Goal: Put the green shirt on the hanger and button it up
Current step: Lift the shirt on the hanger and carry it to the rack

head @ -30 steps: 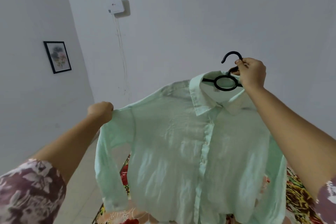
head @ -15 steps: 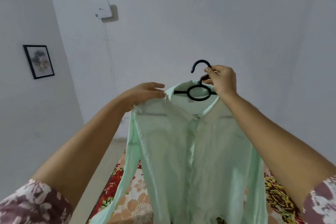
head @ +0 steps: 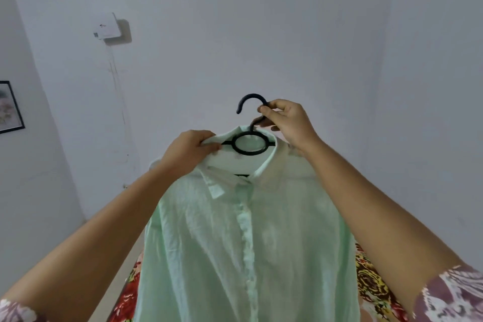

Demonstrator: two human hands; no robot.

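Fingers (head: 271, 112) curl tight: right hand (head: 290, 125) pinches hanger (head: 251, 153), left hand (head: 188, 154) grips shirt (head: 222, 243) collar (head: 265, 167). Cloth seems light and limp; hold the collar.

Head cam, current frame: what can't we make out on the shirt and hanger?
Head view only.
Buttons on the green shirt: too small and blurred to tell fastened or not.
Arms of the hanger: hidden under the shirt's shoulders; the left hand covers one beside the ring.
Hook stem: partly covered by fingers of the right hand.
Shirt hem: cut off by the bottom edge.
Left-wall framed picture: cut by the left edge.
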